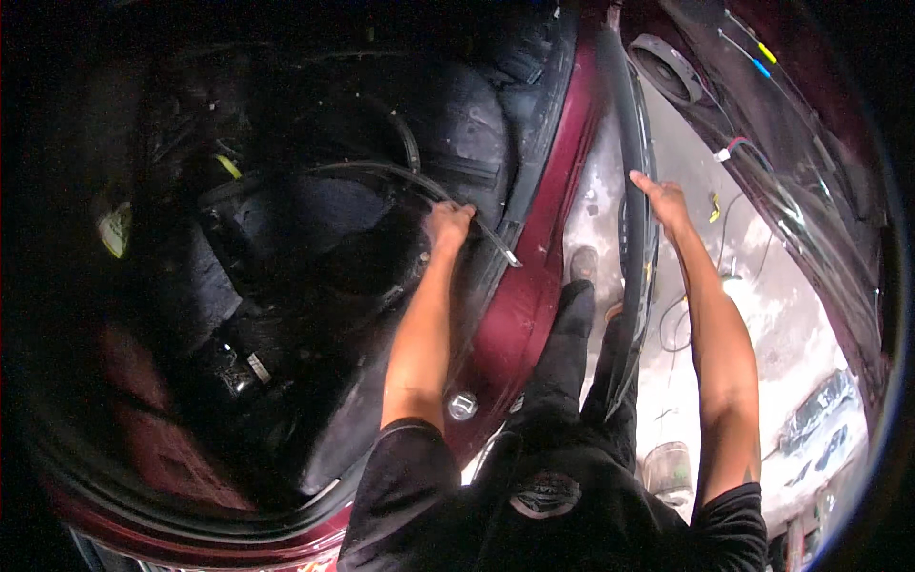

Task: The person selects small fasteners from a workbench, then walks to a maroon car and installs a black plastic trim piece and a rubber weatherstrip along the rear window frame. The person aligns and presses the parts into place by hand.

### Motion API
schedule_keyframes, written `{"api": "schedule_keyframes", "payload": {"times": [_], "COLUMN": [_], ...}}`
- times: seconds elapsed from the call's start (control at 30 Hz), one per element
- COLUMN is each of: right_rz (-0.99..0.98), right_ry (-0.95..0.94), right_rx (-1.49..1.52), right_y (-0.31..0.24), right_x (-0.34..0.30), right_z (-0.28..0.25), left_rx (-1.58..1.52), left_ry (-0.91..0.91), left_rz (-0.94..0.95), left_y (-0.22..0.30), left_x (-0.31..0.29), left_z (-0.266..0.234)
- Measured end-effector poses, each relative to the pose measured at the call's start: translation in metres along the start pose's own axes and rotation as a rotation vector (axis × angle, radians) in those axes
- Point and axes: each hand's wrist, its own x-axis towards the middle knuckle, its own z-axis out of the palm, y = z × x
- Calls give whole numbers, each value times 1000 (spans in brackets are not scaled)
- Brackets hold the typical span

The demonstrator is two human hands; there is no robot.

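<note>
My left hand (pixel 450 226) is closed round a narrow, dark, flexible strip (pixel 498 244). The strip curves out of the car interior, and its pale cut-looking end reaches over the dark red door sill (pixel 515 329). On the right, my right hand (pixel 662 200) grips the edge of a long black trim strip (pixel 631 124), the thumb side showing and the other fingers partly hidden. This long piece runs upright from the top of the door opening down beside my legs.
The stripped, dark car interior (pixel 295 224) fills the left side, with a yellow tag (pixel 229 167) and loose connectors (pixel 257 367). An open door panel (pixel 810 191) with a round speaker (pixel 667 69) and hanging wires stands right. A plastic-wrapped item (pixel 820 419) lies on the pale floor (pixel 686 372).
</note>
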Motion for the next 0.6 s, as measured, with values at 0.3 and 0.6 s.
{"api": "schedule_keyframes", "payload": {"times": [0.3, 0.6], "right_rz": [-56, -118], "right_ry": [12, 61], "right_rx": [71, -53], "right_y": [-6, 11], "right_x": [-27, -15], "right_z": [14, 20], "left_rx": [404, 478], "left_ry": [36, 39], "left_rz": [181, 450], "left_y": [69, 42], "left_x": [-19, 29], "left_z": [-26, -5]}}
